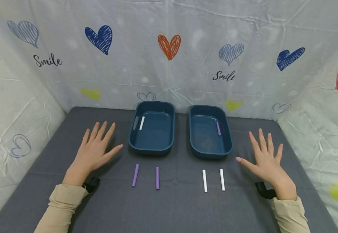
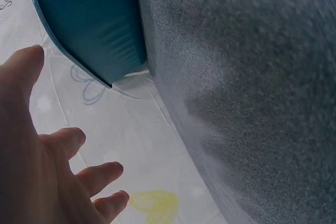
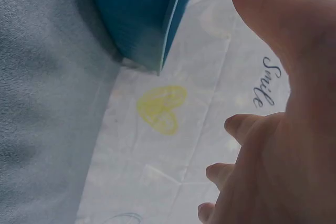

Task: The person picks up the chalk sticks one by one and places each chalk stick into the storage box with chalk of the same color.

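Note:
My left hand, fingers spread and holding nothing, hovers left of the left blue tray. On the other side my right hand is spread too, apart from the right blue tray. A white chalk-like stick lies inside the left tray; a purple stick lies inside the right one. In front of the left tray are two purple sticks, one nearer my left hand and another beside it. Two white sticks, one and another, lie before the right tray.
A dark grey cloth covers the table. White curtain fabric printed with hearts and "Smile" hangs behind the trays and along both sides. A black strap is at my left wrist, another black strap at my right.

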Available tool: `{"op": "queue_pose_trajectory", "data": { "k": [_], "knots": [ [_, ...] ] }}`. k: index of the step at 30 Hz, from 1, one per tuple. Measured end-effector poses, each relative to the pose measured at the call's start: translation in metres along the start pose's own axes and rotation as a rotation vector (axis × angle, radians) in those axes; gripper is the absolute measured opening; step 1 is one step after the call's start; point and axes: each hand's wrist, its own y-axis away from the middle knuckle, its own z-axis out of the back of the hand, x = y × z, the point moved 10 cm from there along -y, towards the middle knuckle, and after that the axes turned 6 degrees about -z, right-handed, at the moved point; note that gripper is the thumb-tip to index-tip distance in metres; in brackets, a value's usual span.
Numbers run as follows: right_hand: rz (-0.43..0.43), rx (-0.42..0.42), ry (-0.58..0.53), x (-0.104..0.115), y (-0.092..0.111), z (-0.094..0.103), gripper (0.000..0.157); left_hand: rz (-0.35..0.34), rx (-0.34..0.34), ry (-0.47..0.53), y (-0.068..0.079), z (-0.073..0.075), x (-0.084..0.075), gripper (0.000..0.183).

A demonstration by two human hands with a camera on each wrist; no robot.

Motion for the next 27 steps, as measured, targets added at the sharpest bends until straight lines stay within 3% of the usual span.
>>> {"op": "queue_pose_trajectory", "data": {
  "k": [19,27],
  "knots": [
    [0.042,0.011,-0.011,0.013,0.005,-0.003,0.107,-0.018,0.006,-0.010,-0.008,-0.003,-0.013,0.096],
    [0.103,-0.003,-0.033,0.023,0.007,-0.004,0.106,-0.041,-0.009,-0.008,-0.014,-0.004,-0.021,0.097]
  ]
}}
